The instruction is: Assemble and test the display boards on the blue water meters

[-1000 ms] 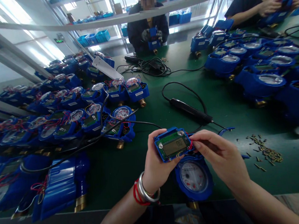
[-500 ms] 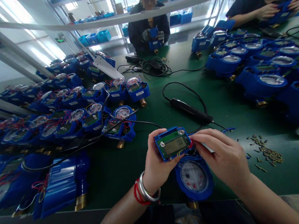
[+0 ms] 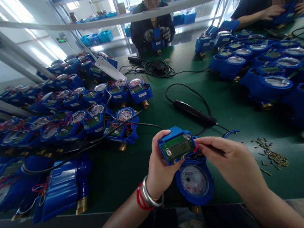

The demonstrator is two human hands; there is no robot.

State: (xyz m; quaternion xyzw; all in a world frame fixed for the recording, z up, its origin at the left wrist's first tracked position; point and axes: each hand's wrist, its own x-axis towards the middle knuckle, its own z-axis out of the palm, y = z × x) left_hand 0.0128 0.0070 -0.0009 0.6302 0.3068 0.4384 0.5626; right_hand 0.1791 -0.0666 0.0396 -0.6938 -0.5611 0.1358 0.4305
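Observation:
My left hand [image 3: 160,164] is wrapped round a blue display housing [image 3: 178,147] with a green circuit board and a small grey screen, held tilted. At its right edge, the thumb and fingers of my right hand [image 3: 237,161] pinch together by thin red wires [image 3: 196,148]. Whether a wire is between the fingertips is hard to make out. Just below the housing lies a blue water meter [image 3: 195,180] with a round white dial, close to the table's front edge. Its upper part is partly covered by the housing and my hands.
A black electric screwdriver [image 3: 194,113] with a cord lies beyond my hands. Loose brass-coloured screws [image 3: 275,155] are scattered at right. Rows of blue meters stand left [image 3: 92,122] and right [image 3: 273,80]. Two co-workers, one opposite [image 3: 151,26] and one at right [image 3: 254,11], handle blue units.
The display housing has tipped, showing more of its blue upper side, and shifted slightly right. My right hand moved a little right; the dial appears slightly further left. The opposite co-worker's hands moved apart.

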